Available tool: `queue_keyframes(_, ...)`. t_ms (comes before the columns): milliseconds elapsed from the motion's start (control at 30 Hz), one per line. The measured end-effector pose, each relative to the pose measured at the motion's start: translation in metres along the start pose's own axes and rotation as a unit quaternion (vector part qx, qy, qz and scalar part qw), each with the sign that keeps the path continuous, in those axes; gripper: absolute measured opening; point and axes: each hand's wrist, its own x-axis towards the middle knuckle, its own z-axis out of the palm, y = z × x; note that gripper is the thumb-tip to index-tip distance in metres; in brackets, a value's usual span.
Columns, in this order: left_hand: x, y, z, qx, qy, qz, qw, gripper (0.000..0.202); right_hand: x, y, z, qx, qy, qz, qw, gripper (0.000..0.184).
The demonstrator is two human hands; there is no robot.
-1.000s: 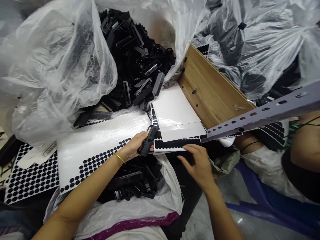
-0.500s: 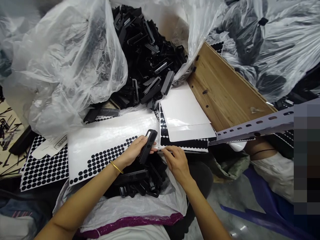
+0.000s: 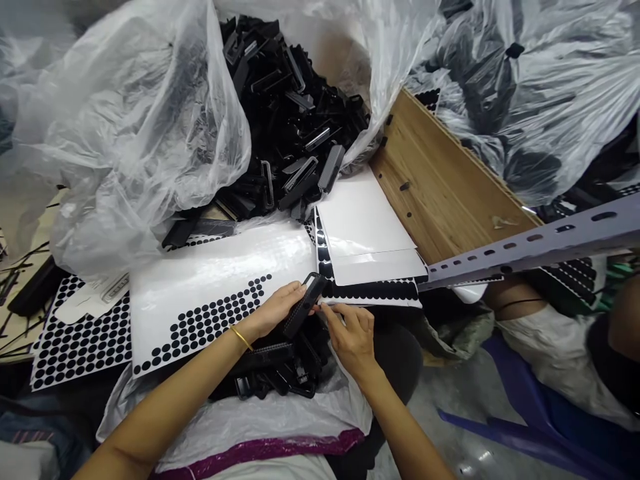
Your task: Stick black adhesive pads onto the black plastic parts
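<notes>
My left hand (image 3: 277, 310) is closed around a long black plastic part (image 3: 304, 305) with a textured face, held tilted above the bag. Close to its right side, my right hand (image 3: 353, 337) has thumb and index finger pinched together by the left fingertips. Whatever lies in that pinch is too small to make out. Under my left wrist spreads a white sheet (image 3: 200, 267) with rows of round black stickers along its lower part. More black parts (image 3: 270, 363) lie below my hands in an open white bag (image 3: 240, 417) with a purple edge.
Behind the sheets rises a heap of black parts (image 3: 295, 127) in clear plastic (image 3: 150, 127). White sheets (image 3: 370, 227) overlap at right, beside a wooden panel (image 3: 450, 187) and a slotted metal bar (image 3: 500, 250). Another dotted sheet (image 3: 83, 347) lies left. A person's arm (image 3: 510, 300) shows at right.
The black part in my left hand has shifted slightly right and down and tilts more. My right fingertips have moved off the sheet's edge, closer to the part. The view has shifted slightly.
</notes>
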Motion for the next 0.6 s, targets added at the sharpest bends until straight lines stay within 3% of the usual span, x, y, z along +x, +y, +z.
queue_keyframes(133,0.002,-0.002,-0.001,-0.015,0.002,-0.001,1.0,0.037,0.004,0.001,0.004,0.053,-0.016,0.013,0.998,0.025)
queue_keyframes(433,0.0,0.002,-0.005,-0.014,0.009,-0.005,1.0,0.033,-0.004,0.0,0.019,0.152,0.007,0.071,0.986,0.05)
queue_keyframes(500,0.0,0.002,-0.006,-0.012,0.005,-0.006,1.0,0.034,-0.004,-0.001,0.02,0.159,0.032,0.106,0.981,0.046)
queue_keyframes(600,0.0,0.001,-0.007,-0.012,-0.003,-0.004,1.0,0.034,-0.002,-0.003,0.022,0.157,0.045,0.124,0.979,0.027)
